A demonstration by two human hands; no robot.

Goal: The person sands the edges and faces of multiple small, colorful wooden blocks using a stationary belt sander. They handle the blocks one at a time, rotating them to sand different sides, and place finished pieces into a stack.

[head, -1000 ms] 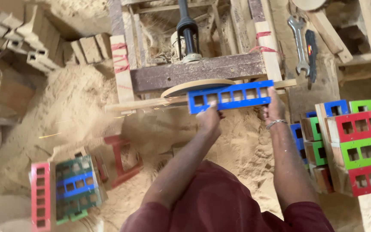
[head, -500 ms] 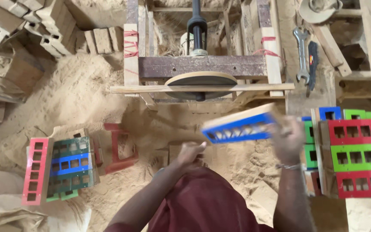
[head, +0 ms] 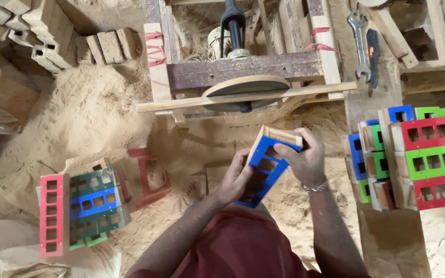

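Observation:
Both my hands hold a blue-painted wooden block (head: 264, 166) with a row of square holes, tilted on end in front of my body. My left hand (head: 234, 177) grips its lower left side. My right hand (head: 304, 159), with a bracelet on the wrist, clasps its upper right end, where bare wood shows. The block is below a round sanding disc (head: 245, 85) mounted on a wooden frame (head: 243, 72).
A stack of red, green and blue holed blocks (head: 422, 154) stands to my right. Another pile of red, blue and green blocks (head: 81, 208) lies at my left on sawdust. A spanner (head: 359, 44) rests on a bench. Unpainted wooden pieces (head: 52, 31) are heaped at upper left.
The blue block has come away from the disc's rest and down toward my body. It turned from lying flat to standing tilted, and my left hand has taken hold of it again.

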